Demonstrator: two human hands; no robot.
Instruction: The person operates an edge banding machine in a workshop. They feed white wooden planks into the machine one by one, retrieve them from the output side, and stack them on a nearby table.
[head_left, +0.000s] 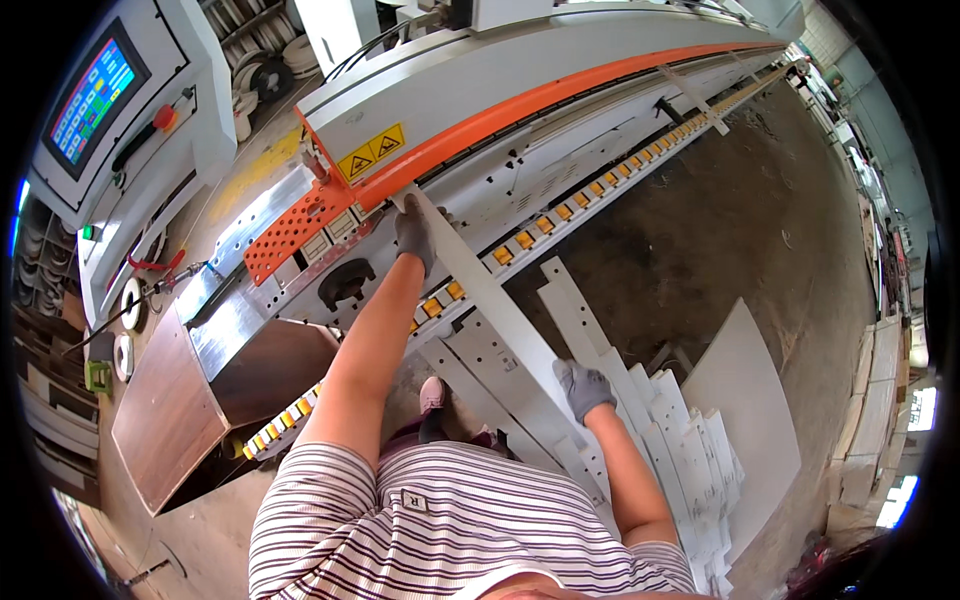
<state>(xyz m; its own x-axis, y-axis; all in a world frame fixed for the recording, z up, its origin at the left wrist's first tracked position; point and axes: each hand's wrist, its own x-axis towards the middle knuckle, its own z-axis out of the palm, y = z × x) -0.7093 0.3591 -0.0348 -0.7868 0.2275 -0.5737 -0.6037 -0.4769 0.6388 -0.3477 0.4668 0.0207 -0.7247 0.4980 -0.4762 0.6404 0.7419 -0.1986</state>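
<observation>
Left hand (413, 235), right hand (585, 390) — white strip (498, 310) being pinched.
Beside right grip, stacked panels (688, 455) being left untouched.

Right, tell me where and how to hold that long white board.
Likely by opposite long edges of the board: left grip from the left near the far end, right grip from the right, nearer the body. It is long and narrow, so spacing them apart should steady it.

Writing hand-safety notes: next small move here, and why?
Probably slide the grey-gloved left hand back along the long white flat strip: it grips the end near the long orange rail, while the grey-gloved right hand holds farther back.
</observation>
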